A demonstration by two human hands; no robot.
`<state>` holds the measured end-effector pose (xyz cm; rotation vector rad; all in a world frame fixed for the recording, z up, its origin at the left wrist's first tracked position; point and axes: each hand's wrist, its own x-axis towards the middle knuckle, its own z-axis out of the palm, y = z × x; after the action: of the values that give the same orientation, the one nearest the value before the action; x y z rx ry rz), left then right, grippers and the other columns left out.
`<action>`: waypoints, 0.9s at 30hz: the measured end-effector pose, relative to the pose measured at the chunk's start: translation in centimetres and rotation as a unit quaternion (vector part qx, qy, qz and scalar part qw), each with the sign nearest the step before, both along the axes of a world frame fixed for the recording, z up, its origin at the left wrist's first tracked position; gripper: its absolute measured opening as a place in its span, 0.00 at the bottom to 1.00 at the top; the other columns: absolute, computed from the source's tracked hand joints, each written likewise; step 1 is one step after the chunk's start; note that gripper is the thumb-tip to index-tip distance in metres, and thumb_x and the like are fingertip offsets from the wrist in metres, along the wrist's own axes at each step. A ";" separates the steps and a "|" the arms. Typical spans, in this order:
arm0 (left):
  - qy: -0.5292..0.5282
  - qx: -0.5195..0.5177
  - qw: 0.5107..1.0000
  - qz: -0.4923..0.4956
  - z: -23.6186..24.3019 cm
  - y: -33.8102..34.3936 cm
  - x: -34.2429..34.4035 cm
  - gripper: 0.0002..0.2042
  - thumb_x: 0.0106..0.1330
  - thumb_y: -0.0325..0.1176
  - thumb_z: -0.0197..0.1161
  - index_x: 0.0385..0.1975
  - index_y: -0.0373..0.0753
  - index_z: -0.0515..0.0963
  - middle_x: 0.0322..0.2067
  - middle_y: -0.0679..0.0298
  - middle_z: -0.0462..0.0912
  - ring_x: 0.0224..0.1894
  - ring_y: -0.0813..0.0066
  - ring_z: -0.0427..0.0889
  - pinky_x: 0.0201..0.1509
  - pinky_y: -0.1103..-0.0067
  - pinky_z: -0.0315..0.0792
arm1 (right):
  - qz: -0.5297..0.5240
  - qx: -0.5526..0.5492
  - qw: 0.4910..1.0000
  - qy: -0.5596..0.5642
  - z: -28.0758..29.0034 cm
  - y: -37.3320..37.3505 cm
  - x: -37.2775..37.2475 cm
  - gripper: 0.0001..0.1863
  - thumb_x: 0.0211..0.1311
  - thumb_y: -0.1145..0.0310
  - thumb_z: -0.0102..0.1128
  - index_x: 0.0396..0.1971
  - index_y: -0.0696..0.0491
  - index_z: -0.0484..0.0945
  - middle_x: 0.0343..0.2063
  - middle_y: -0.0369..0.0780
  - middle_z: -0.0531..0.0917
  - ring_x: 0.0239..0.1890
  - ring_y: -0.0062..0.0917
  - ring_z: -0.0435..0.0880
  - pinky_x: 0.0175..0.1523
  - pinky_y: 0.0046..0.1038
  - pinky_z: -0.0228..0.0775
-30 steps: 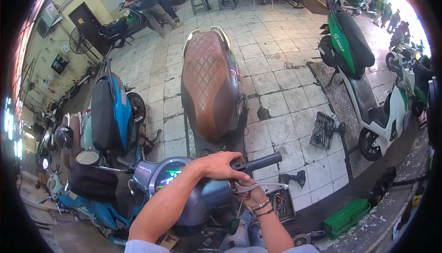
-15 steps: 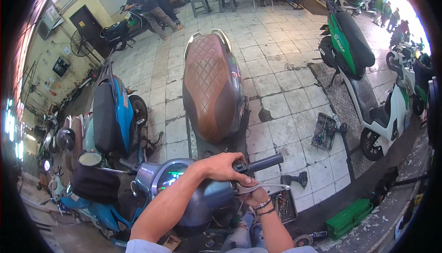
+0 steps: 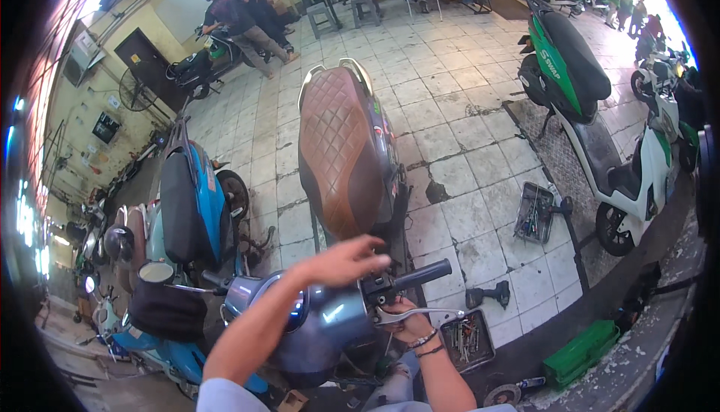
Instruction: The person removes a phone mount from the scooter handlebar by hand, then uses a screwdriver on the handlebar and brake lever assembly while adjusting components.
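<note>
Before me stands a scooter with a quilted brown seat [image 3: 339, 131] and a glossy grey-blue handlebar cover [image 3: 337, 314]. Its black grip [image 3: 424, 274] points right, with a silver brake lever [image 3: 431, 312] just below. My left hand [image 3: 346, 262] is in the air over the cover, slightly smeared by motion, fingers stretched out and holding nothing. At the lever's inner end, my right hand [image 3: 405, 322] has its fingers closed around the lever from below; some fingertips are hidden behind it. Beside the lever base sits a black switch housing [image 3: 377, 289].
A tool tray [image 3: 469, 341] lies right of my right wrist, near a power drill [image 3: 488, 295]. Another tray [image 3: 534, 213] is farther off. A green toolbox [image 3: 581, 353] is at lower right. Blue [image 3: 196, 209] and white-green [image 3: 566, 59] scooters flank mine. Several people [image 3: 244, 18] stand far left.
My left hand has let go of the switch housing and moved left over the handlebar cover, fingers extended. The right hand stays at the lever. The whole view has shifted slightly.
</note>
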<state>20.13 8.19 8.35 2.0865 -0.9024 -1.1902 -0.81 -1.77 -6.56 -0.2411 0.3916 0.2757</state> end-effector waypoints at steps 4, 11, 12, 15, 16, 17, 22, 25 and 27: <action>-0.246 0.055 0.967 0.020 6.5 -0.4 13.1 0.44 0.65 0.62 0.68 0.71 0.32 0.65 0.51 0.45 0.85 0.53 0.55 0.85 0.56 0.64 0.78 | -0.023 0.015 0.999 -0.033 -1.5 0.0 -0.3 0.07 0.68 0.76 0.63 0.32 0.46 0.78 0.22 0.30 0.80 0.15 0.11 0.69 0.19 0.17 0.53; -0.631 0.134 0.748 0.156 20.8 2.6 27.3 0.50 0.62 0.48 0.74 0.78 0.34 0.52 0.65 0.43 0.75 0.51 0.55 0.86 0.57 0.66 0.78 | -0.023 -0.005 0.999 0.023 1.1 0.5 0.4 0.10 0.69 0.76 0.62 0.28 0.44 0.77 0.24 0.29 0.81 0.15 0.11 0.68 0.19 0.17 0.54; -0.600 0.192 0.762 0.149 21.6 1.2 26.7 0.51 0.62 0.47 0.74 0.79 0.35 0.50 0.68 0.44 0.72 0.49 0.56 0.86 0.57 0.66 0.78 | -0.011 -0.026 0.999 0.023 1.0 0.0 0.1 0.10 0.69 0.75 0.62 0.28 0.43 0.77 0.24 0.29 0.81 0.15 0.10 0.68 0.20 0.17 0.54; -0.499 0.207 0.821 0.184 23.5 -0.4 25.5 0.53 0.61 0.44 0.74 0.80 0.37 0.45 0.68 0.46 0.71 0.42 0.61 0.88 0.52 0.65 0.81 | -0.002 -0.035 0.999 0.012 0.0 -0.1 -0.2 0.10 0.70 0.73 0.62 0.27 0.43 0.77 0.23 0.28 0.80 0.16 0.10 0.68 0.20 0.17 0.54; -0.497 0.224 0.816 0.194 23.8 -0.8 25.2 0.53 0.61 0.43 0.74 0.80 0.37 0.44 0.67 0.47 0.72 0.40 0.62 0.88 0.48 0.66 0.82 | -0.003 -0.020 1.000 0.001 -0.5 0.0 -0.3 0.10 0.70 0.73 0.62 0.27 0.43 0.77 0.22 0.28 0.80 0.15 0.10 0.67 0.20 0.18 0.54; -0.494 0.244 0.809 0.204 24.0 -0.9 24.9 0.54 0.61 0.42 0.74 0.81 0.37 0.42 0.67 0.48 0.73 0.39 0.63 0.88 0.45 0.66 0.83 | -0.002 -0.020 1.000 0.000 -0.7 0.1 -0.3 0.10 0.70 0.73 0.62 0.27 0.43 0.77 0.22 0.28 0.80 0.15 0.10 0.67 0.20 0.18 0.54; -0.468 0.268 0.806 0.245 24.6 -0.9 24.8 0.56 0.61 0.42 0.74 0.81 0.37 0.38 0.64 0.50 0.76 0.40 0.63 0.88 0.41 0.67 0.84 | 0.002 0.008 0.999 -0.047 -2.0 0.1 -0.2 0.02 0.70 0.72 0.61 0.37 0.47 0.79 0.21 0.27 0.77 0.15 0.10 0.66 0.21 0.17 0.52; -0.467 0.261 0.808 0.248 24.4 -1.4 23.6 0.55 0.62 0.42 0.74 0.80 0.35 0.40 0.61 0.51 0.79 0.42 0.62 0.88 0.43 0.67 0.84 | -0.001 0.004 0.998 -0.061 -2.0 0.1 -0.1 0.02 0.71 0.72 0.60 0.37 0.47 0.79 0.22 0.28 0.77 0.16 0.10 0.66 0.21 0.17 0.53; -0.466 0.257 0.811 0.242 24.0 -0.8 22.8 0.53 0.62 0.43 0.74 0.80 0.34 0.43 0.59 0.51 0.82 0.43 0.62 0.88 0.45 0.67 0.83 | 0.007 -0.005 0.998 -0.055 -2.1 0.5 0.2 0.03 0.71 0.72 0.59 0.36 0.47 0.79 0.22 0.28 0.77 0.16 0.10 0.66 0.20 0.17 0.53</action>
<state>42.93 7.43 32.36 3.1631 -0.3270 -0.0468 -0.64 -1.28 -8.69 -0.2673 0.2819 0.2721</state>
